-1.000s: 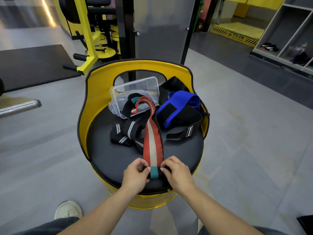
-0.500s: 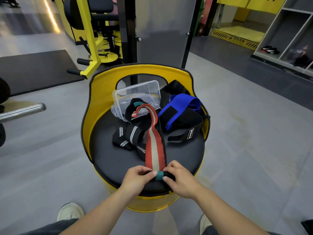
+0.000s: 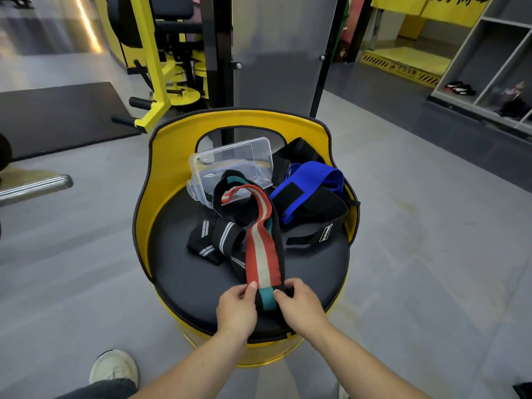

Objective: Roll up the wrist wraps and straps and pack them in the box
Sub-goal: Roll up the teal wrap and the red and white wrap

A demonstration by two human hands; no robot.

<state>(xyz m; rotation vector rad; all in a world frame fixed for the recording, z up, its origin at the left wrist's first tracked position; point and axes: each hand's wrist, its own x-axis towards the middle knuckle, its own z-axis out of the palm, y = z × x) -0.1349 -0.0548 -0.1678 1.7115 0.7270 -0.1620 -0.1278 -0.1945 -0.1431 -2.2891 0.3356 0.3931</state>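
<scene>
Currently both hands work at the near edge of the round black padded seat (image 3: 184, 280) of a yellow barrel-shaped chair, lower centre of frame. Left hand (image 3: 236, 309) pinches the left side of the small started roll at the near end of the long red-and-cream striped elastic wrist wrap (image 3: 263, 254); right hand (image 3: 302, 305) pinches its right side, fingers curled over the black-and-teal end.

Handling, judged: the wrap looks soft, light and springy, so the roll would likely loosen if let go. Best grip is at both edges of the roll, keeping tension along the strip.

Left to right beyond the hands: black straps with white stripes (image 3: 214, 240) lie partly under the striped wrap; the clear plastic box (image 3: 233, 165) sits upper centre against the backrest, with the wrap's far end draped over its front; a blue-and-black wrap (image 3: 309, 188) is heaped at right. The tangle may drag on the strip during rolling.
</scene>
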